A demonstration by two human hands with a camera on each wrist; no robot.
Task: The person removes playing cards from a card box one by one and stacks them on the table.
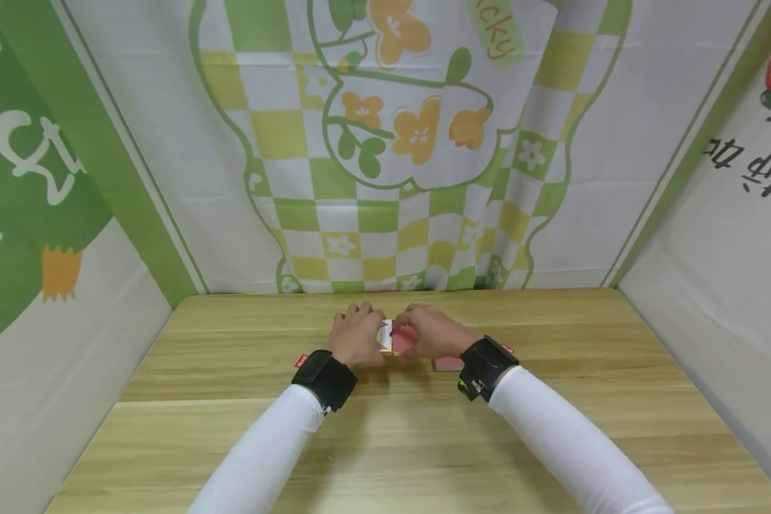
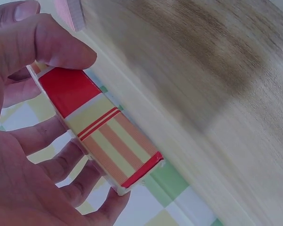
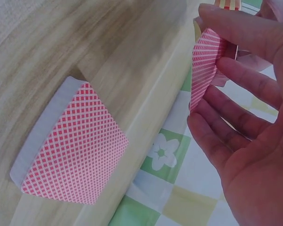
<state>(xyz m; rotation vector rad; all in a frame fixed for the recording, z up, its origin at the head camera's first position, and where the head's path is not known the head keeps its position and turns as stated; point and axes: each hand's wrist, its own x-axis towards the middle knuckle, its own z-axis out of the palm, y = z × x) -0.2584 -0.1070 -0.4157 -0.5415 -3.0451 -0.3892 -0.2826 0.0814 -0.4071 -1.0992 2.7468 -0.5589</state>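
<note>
My left hand grips a small playing-card box along its sides, thumb on one side and fingers on the other. Red, cream and orange stripes run across the box's narrow side; from the head, a white face with a dark mark shows. Close beside it, my right hand pinches playing cards with red-patterned backs between thumb and fingers, held right up near the box. How many cards are in that hand is hidden. A thick stack of matching cards lies back up on the table, below the right wrist.
The wooden table reaches back to a hanging cloth with green and yellow checks and flowers. Printed cloth walls stand at the left and right. A black band sits on each wrist.
</note>
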